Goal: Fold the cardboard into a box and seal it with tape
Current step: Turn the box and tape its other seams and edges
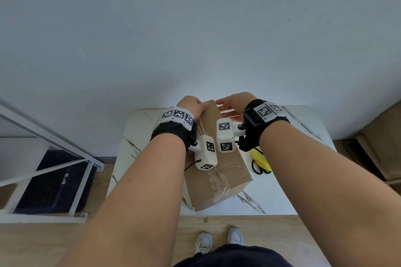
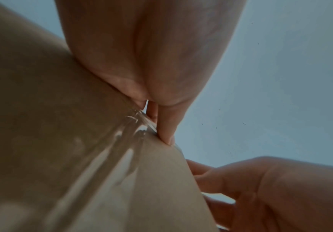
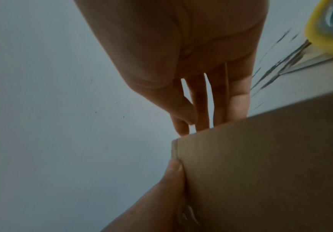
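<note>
A brown cardboard box (image 1: pixel 225 171) lies tilted on the white marbled table (image 1: pixel 282 193), folded shut, with clear tape (image 1: pixel 218 180) along its top seam. My left hand (image 1: pixel 192 104) grips the far top corner: the thumb (image 2: pixel 166 128) presses the tape strip (image 2: pixel 106 157) at the edge of the box (image 2: pixel 42 109) and the fingers go behind. My right hand (image 1: pixel 232 102) reaches over the far end beside it. Its straight fingers (image 3: pixel 219 102) point down behind the edge of the box (image 3: pixel 271 164), holding nothing. The far face is hidden.
A yellow tape roll (image 3: pixel 328 31) and scissors (image 1: pixel 258 169) lie on the table right of the box. A white metal frame (image 1: pixel 54 158) stands at the left, brown furniture (image 1: pixel 379 136) at the right. A wall rises close behind the table.
</note>
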Demonstrator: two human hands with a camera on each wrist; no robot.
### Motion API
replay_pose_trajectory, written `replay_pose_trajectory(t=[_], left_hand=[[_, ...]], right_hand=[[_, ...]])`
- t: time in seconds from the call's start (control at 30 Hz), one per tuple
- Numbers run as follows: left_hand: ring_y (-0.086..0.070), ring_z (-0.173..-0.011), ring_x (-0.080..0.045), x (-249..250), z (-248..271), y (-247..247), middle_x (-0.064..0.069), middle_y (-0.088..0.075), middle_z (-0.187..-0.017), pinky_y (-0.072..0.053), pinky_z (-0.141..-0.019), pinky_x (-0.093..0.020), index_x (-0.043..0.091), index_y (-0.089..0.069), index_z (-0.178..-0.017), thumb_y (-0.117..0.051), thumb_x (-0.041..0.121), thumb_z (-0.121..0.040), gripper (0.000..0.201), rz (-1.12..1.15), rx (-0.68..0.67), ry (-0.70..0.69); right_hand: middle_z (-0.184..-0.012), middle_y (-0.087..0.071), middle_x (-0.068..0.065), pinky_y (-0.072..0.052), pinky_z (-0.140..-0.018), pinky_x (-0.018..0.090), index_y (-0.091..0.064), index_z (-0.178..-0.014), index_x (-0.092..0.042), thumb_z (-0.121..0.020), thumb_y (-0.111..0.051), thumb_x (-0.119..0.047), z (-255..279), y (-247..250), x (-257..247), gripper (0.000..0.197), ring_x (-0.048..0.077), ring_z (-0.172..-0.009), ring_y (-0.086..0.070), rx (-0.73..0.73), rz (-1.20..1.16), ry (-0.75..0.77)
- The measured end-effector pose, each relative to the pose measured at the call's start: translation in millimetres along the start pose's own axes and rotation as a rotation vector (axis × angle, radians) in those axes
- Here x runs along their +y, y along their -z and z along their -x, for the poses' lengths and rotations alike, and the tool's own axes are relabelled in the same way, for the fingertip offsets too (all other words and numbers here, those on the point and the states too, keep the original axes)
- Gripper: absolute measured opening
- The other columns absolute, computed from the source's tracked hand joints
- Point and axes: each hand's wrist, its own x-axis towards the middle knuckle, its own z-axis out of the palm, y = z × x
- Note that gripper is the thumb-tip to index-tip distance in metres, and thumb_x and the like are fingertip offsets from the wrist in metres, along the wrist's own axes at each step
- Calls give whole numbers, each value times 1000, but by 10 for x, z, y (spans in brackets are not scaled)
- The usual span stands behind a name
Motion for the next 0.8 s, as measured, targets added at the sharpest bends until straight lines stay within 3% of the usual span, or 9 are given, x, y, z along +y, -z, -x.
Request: replay_pose_trajectory(t=[0.13, 0.23, 0.33, 0.43, 0.5, 0.6, 0.7, 0.77, 0.8], left_hand=[[-55, -86, -21, 7, 9, -11, -9, -65, -107, -40, -71, -27, 7, -67, -108, -48, 35, -97, 36, -22, 13, 16], [-56, -90, -23, 25, 21, -11, -10, -64, -108, -39, -69, -27, 9, -66, -108, -47, 35, -97, 33, -47, 18, 25], [-59, -98, -25, 10, 37, -20, -9, -64, -112, -40, -74, -27, 10, -66, -111, -47, 37, -97, 35, -49, 30, 19], [-61, -104, -25, -12, 56, -20, -6, -66, -115, -44, -87, -30, 13, -67, -109, -46, 39, -96, 36, -49, 53, 12], [-61, -103, -25, 0, 51, -4, -5, -67, -112, -43, -85, -29, 13, -69, -107, -45, 38, -97, 36, -75, 38, 7], [-56, -87, -28, 5, 29, 47, -7, -61, -84, -39, -74, -28, 10, -64, -83, -41, 38, -98, 39, -93, 34, 57], [-51, -76, -28, -88, 7, 88, -7, -51, -68, -35, -68, -29, 7, -45, -59, -38, 42, -98, 53, -44, 115, 181], [-59, -88, -33, -187, -6, 105, -11, -59, -85, -40, -75, -32, 2, -57, -72, -38, 47, -98, 55, 8, 161, 247], [-60, -101, -36, -227, 4, 124, -13, -63, -99, -43, -82, -35, 1, -64, -91, -38, 47, -98, 53, 22, 188, 273]], right_hand=[[-107, -70, 8, -60, -78, 34, -66, -117, -6, -94, -51, -8, -3, -66, 26, 27, 19, -83, -66, 52, 94, 51], [-102, -65, 4, -51, -57, 26, -63, -121, -8, -90, -61, -18, 49, -49, -3, 33, 14, -73, -62, 77, 129, 75], [-101, -64, 4, -48, -54, 26, -61, -122, -8, -90, -61, -17, 106, -33, -40, 33, 14, -72, -62, 67, 166, 74], [-106, -69, 4, -59, -75, 34, -63, -119, -5, -92, -57, -15, 155, -39, -23, 30, 22, -92, -69, 43, 256, 36], [-107, -70, 5, -59, -76, 34, -64, -118, -9, -93, -54, -17, 192, -17, 45, 28, 23, -95, -69, 17, 246, 4], [-105, -65, 8, -54, -63, 33, -57, -119, -4, -96, -54, -22, 276, 75, 152, 29, 26, -86, -65, 45, 165, -2], [-108, -63, 12, -56, -81, 43, -55, -118, -1, -97, -55, -27, 285, 205, 237, 33, 27, -89, -62, 134, 141, -1], [-112, -65, 15, -54, -91, 47, -57, -119, 3, -96, -56, -31, 272, 267, 275, 41, 28, -89, -62, 193, 170, -1], [-113, -66, 15, -53, -93, 48, -58, -120, 3, -95, -56, -35, 272, 288, 291, 46, 28, -90, -63, 212, 194, -3]])
